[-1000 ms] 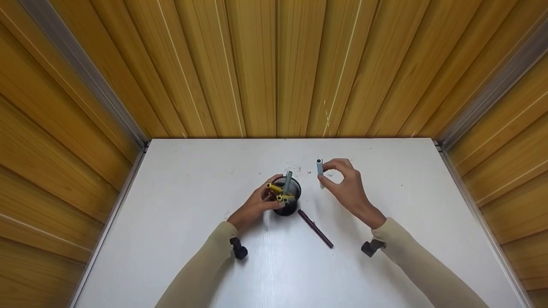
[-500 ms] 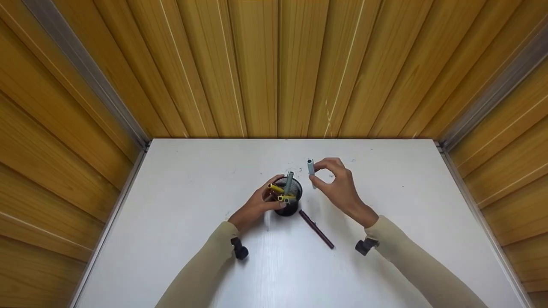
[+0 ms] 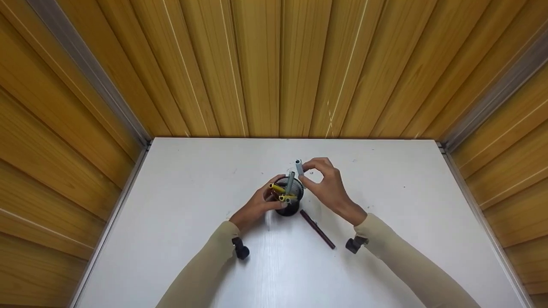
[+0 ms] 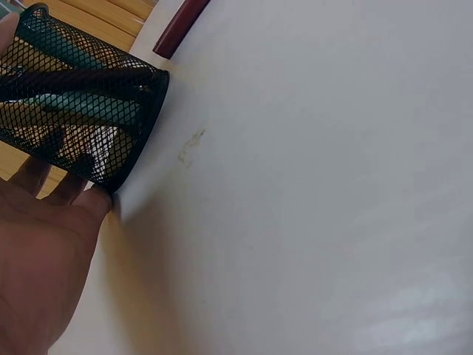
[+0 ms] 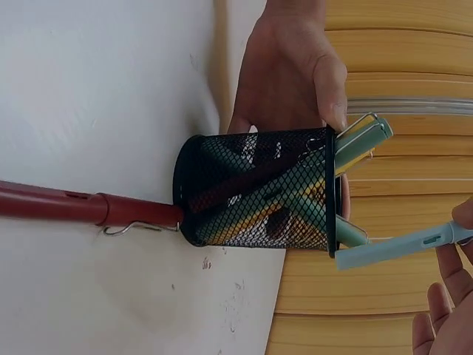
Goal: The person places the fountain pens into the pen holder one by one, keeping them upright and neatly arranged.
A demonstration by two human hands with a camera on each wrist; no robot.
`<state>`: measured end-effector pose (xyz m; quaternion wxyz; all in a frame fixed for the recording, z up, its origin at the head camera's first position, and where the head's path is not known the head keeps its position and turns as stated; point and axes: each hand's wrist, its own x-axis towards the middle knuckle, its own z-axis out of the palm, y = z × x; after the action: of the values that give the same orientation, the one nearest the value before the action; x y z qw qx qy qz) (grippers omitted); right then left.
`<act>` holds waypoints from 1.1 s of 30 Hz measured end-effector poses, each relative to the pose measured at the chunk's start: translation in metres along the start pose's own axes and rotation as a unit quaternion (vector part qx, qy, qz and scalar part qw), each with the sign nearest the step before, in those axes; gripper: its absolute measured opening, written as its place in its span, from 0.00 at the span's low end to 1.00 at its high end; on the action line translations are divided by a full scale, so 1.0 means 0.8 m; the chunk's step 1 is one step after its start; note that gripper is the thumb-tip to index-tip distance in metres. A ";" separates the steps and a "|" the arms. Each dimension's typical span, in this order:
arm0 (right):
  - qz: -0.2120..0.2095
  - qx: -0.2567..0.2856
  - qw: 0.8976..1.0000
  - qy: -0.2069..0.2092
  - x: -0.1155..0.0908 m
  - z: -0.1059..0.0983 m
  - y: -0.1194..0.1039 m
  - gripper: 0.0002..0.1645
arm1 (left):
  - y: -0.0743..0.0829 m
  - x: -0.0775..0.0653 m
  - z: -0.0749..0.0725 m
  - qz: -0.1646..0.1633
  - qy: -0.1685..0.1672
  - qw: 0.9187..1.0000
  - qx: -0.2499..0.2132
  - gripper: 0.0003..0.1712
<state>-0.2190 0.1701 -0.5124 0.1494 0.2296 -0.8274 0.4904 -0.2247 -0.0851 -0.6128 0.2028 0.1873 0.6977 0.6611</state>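
Observation:
My left hand [image 3: 255, 207] grips a black wire-mesh pen cup [image 5: 259, 192] from its left side, with the thumb near the rim. Several pens stand in the cup, among them a yellow pen [image 3: 277, 188] and a grey-green pen [image 3: 290, 183]; a dark one shows through the mesh. Between thumb and fingertips, my right hand [image 3: 332, 186] pinches a light blue pen [image 5: 399, 248]. Its lower end is right at the cup's rim in the right wrist view. A dark red pen [image 3: 317, 229] with a metal clip lies on the table, close to the cup's base.
The white tabletop [image 3: 205, 171] bears small smudges and marks around the cup. Yellow wood-look panels [image 3: 257, 68] rise behind the table and on both sides, with grey metal posts at the corners. A small black wrist camera [image 3: 240, 249] sits on each sleeve.
My right hand has moved left with the light blue pen, from well right of the cup to its rim. The left hand and the cup have stayed in place.

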 end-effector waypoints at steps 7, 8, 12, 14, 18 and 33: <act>0.000 0.015 1.000 0.000 0.004 0.005 -0.008 0.13 | -0.002 0.001 0.001 0.001 0.003 1.000 0.010 0.50; 0.000 0.017 1.000 -0.001 0.004 0.006 -0.008 0.13 | -0.003 0.001 0.002 0.002 0.003 1.000 0.009 0.50; 0.003 0.022 1.000 -0.015 0.000 0.011 -0.004 0.11 | -0.002 0.001 0.002 0.005 -0.001 1.000 -0.006 0.50; 0.008 0.025 0.999 -0.025 -0.004 0.014 0.000 0.10 | -0.002 0.001 0.003 0.006 -0.003 1.000 -0.009 0.50; 0.016 0.033 0.998 -0.041 -0.013 0.021 0.006 0.11 | -0.001 0.001 0.003 0.007 -0.003 1.000 -0.005 0.50; 0.036 0.023 0.996 -0.081 -0.021 0.024 0.019 0.12 | -0.002 0.001 -0.001 0.007 -0.005 1.000 -0.002 0.51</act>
<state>-0.2130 0.1635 -0.5410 0.0585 0.2418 -0.8332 0.4939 -0.2260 -0.0854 -0.6141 0.2016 0.1950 0.6941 0.6630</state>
